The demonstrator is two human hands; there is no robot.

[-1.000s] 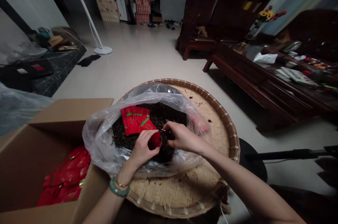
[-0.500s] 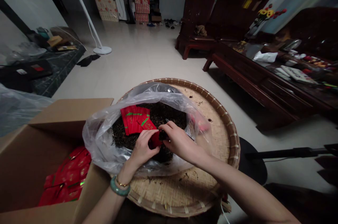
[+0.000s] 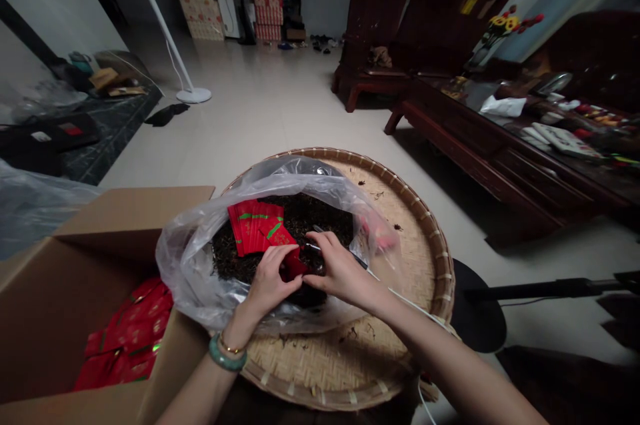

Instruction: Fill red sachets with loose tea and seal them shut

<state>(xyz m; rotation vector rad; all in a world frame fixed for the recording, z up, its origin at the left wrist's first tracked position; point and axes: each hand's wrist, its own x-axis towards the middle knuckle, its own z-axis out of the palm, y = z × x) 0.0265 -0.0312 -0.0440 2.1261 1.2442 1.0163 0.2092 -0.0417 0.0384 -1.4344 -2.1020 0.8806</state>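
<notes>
My left hand (image 3: 270, 286) pinches a red packet (image 3: 294, 266) with a gold mark, holding it over dark loose tea leaves (image 3: 317, 218). My right hand (image 3: 340, 271) sits right beside the packet's mouth, its fingertips closed on what looks like a small pinch of leaves. A thin white cord (image 3: 407, 301) runs past that wrist. Several more red packets (image 3: 255, 228) lie stacked on the tea. The tea fills a clear plastic bag (image 3: 190, 278) resting on a round woven bamboo tray (image 3: 430, 238). A jade bangle and a gold chain circle my left wrist.
An open cardboard box (image 3: 100, 225) at the lower left holds many red packets (image 3: 127, 338). A dark wooden table with cluttered items (image 3: 500, 118) stands at the right. A black stand rod (image 3: 540, 290) lies right of the tray, and a white floor fan (image 3: 165, 31) stands behind.
My right hand has moved down and slightly left, closer to the red packet. My left hand and the packet stay nearly in place. The white cord now shows across the right wrist.
</notes>
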